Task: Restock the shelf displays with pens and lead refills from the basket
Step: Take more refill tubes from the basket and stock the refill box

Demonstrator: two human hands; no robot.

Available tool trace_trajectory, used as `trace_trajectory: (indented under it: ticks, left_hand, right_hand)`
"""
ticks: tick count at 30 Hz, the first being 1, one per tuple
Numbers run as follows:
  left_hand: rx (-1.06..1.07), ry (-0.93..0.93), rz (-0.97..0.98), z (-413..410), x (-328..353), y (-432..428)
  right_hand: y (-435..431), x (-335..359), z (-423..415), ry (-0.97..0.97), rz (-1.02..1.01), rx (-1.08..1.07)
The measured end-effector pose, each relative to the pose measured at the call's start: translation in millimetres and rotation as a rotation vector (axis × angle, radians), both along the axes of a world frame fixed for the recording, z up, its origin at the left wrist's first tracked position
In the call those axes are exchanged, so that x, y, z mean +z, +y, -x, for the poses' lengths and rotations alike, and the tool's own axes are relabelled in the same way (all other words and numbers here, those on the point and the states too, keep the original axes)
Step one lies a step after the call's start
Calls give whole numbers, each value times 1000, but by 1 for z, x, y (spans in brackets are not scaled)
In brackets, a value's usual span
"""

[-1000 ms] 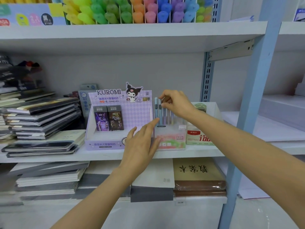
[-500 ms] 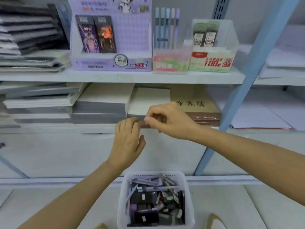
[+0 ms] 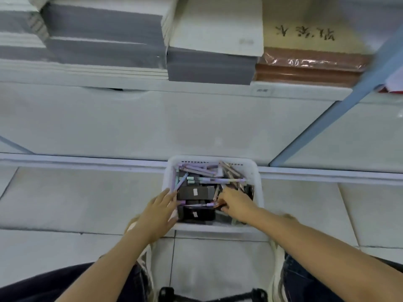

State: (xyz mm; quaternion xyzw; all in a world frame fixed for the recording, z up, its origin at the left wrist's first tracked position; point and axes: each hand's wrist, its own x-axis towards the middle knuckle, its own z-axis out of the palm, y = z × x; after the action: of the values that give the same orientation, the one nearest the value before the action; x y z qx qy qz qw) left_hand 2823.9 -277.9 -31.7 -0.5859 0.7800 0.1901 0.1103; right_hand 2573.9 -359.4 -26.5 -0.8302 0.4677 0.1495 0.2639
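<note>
A white plastic basket [image 3: 259, 188] stands on the floor tiles in front of the shelf base. Several purple and pastel pens [image 3: 198, 170] lie in it over black lead refill boxes [image 3: 194, 191]. My left hand [image 3: 156, 212] rests at the basket's left rim with straight fingers, its tips touching a lilac pen. My right hand [image 3: 237, 205] reaches into the right half of the basket, and its fingers curl onto a glossy brown packet [image 3: 219, 207]. The shelf displays are out of view.
Above the basket, the low shelf holds stacks of grey and white pads [image 3: 104, 29] and a brown wrapped stack of books [image 3: 309, 64]. A blue shelf upright [image 3: 340, 114] slants down at the right. My knees and shoes frame the basket's near side.
My view has dropped from the pen displays to the floor basket. Both hands came down from the shelf and now reach the basket, the right one inside it.
</note>
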Motion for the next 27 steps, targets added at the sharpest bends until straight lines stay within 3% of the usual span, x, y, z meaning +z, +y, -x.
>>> trace_trajectory:
  ticks: [5,8,13,22,27]
  left_hand:
    - [-93,154,149,19,-5,-13]
    - [-114,139,101,40,-14,-22]
    - [41,112,7,51,-26,-28]
    - [314,542,-62,38,-14,-34]
    - [634,823,-136,40,3,-43]
  right_hand:
    - [14,-20,8,88,116,28]
    - [18,-22,11,154,120,47]
    - [19,-25,12,127,44,-33]
    - [-18,-5,36,-390,-193,-209]
    - [-40,17,26,-703,-358,-474]
